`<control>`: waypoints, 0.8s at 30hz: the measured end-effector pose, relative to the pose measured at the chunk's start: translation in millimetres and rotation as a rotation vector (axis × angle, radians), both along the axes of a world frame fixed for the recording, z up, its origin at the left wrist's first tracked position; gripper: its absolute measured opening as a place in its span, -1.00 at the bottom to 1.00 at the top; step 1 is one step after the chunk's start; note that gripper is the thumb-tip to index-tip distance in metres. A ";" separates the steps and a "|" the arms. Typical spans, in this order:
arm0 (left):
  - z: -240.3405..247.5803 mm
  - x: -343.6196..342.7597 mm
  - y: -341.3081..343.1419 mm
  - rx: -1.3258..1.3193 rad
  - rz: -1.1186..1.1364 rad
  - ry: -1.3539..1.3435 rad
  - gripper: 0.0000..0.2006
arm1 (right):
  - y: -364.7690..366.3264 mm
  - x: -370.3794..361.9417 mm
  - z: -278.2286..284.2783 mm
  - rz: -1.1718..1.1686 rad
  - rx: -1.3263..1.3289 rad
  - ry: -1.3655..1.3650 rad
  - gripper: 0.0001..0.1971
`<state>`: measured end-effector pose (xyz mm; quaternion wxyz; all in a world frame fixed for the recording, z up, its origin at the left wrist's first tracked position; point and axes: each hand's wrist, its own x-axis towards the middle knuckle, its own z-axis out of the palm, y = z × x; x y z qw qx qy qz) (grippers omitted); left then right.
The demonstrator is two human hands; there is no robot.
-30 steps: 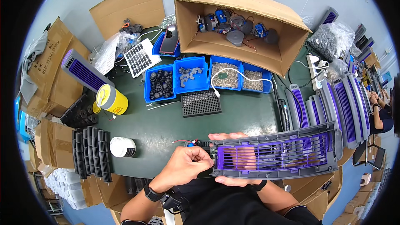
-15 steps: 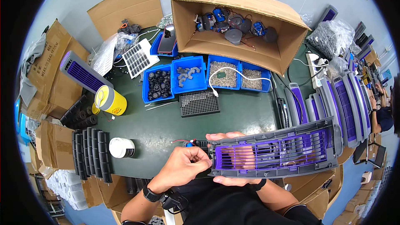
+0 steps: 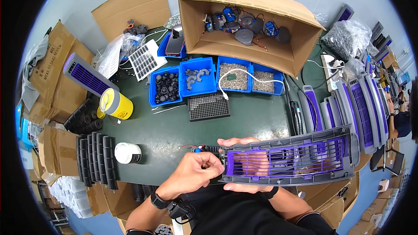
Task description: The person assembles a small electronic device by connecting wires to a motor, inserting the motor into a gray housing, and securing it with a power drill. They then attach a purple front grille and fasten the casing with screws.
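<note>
A long grey fan housing with a purple grille is held up above the table's near edge, sloping slightly upward to the right. My right hand grips its left end from beneath, with fingertips along the far rim and thumb on the near rim; the palm shows through the slats. My left hand is closed in a pinch against that same end, and whatever lies between its fingertips is hidden. Just beyond the left hand, a small blue part with red wires lies on the table, partly covered.
Blue bins of black knobs, grey clips and screws line the back, below a cardboard box of motors. A black perforated block, white tub, yellow canister and black rollers surround the work. Fan housings stand right.
The housing has shifted very slightly right and down in the view. Both hands keep their holds, with the left fingertips still pinched at the housing's left end.
</note>
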<state>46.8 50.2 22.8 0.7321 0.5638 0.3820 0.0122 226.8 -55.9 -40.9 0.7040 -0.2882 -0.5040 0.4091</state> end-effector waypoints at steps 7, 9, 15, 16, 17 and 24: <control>-5.3 -4.3 -1.0 -0.043 0.111 -0.119 -0.86 | 6.4 -0.5 1.4 -0.030 0.028 0.087 0.04; -5.6 -5.6 -5.0 -0.096 0.167 -0.161 -0.88 | 6.6 -1.4 0.6 -0.026 0.029 0.097 0.04; -17.1 -5.0 -5.2 -0.303 0.238 -0.254 -0.90 | 4.4 -0.6 -0.9 -0.042 0.024 0.093 0.02; -18.4 -5.4 -5.8 -0.307 0.247 -0.262 -0.90 | 4.5 -0.5 -1.9 -0.043 0.025 0.091 0.02; -19.1 -5.4 -6.0 -0.311 0.256 -0.270 -0.90 | 4.6 -0.3 -2.5 -0.045 0.026 0.089 0.02; -19.9 -2.0 -12.4 -0.311 0.316 -0.329 -0.74 | 4.3 -0.6 -1.4 -0.063 0.039 0.057 0.03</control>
